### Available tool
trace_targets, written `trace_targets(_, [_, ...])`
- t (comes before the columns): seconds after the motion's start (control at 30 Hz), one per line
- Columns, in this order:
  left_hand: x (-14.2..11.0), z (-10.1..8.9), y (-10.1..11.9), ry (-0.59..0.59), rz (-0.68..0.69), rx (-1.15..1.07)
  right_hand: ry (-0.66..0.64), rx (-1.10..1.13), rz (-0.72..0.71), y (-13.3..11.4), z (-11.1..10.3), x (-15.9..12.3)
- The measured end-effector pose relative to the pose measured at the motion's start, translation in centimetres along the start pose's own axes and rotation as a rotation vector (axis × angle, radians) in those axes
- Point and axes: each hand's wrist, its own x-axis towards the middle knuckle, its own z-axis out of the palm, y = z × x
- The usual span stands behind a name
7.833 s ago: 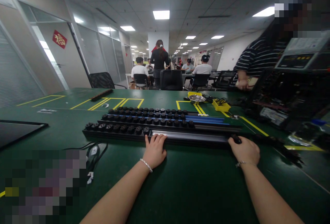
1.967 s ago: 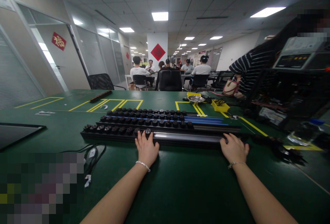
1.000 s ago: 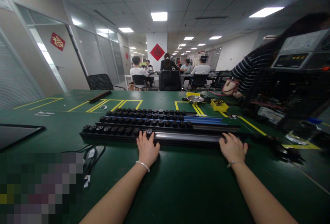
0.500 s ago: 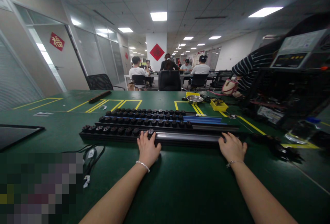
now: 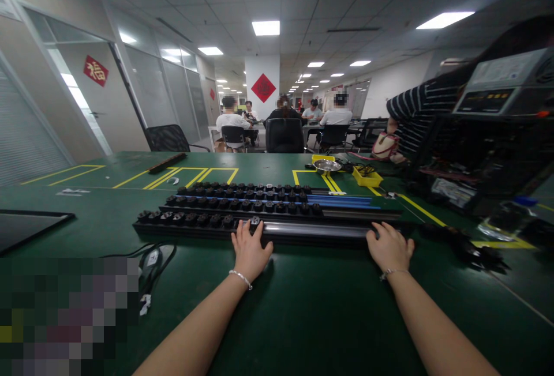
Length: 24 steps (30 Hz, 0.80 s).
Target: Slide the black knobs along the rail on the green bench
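Note:
My left hand [image 5: 251,254] has its fingers bent over the front black power track [image 5: 320,230], around a small round black socket module [image 5: 255,222] in its channel. Its thumb lies along the track's near side. Farther right, my right hand [image 5: 390,247] grips the same track near its right end, fingers hooked over the top. Between the hands runs a bare, shiny stretch of channel. A row of similar socket modules [image 5: 202,218] sits in the track left of my left hand. The fingertips partly hide the track's edge.
Behind lie more tracks with socket modules, one with a blue strip [image 5: 341,199]. A steel bowl [image 5: 328,165] and a yellow bin [image 5: 367,176] stand at the back right. A cable [image 5: 160,266] lies left, and a computer case [image 5: 459,151] stands right, near a person in a striped shirt.
My left hand and the socket module at its fingers have shifted slightly right along the track. My right hand stays almost still. The person in the striped shirt has leaned a little.

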Motion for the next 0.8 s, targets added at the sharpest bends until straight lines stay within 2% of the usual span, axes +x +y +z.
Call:
trace_targets(0.17, [-0.04,-0.12,0.15,-0.012,-0.008,0.012,0.055,0.021,0.01,-0.05,0.21,-0.16])
trace_targets(0.53, [-0.05,-0.27,0.08,-0.034,0.004,0.0,0.0,0.011,0.01,-0.09,-0.1,-0.09])
trace_targets(0.8, [-0.07,-0.23,0.06,-0.059,0.014,-0.021,0.014,-0.005,0.008,-0.28,-0.23,-0.19])
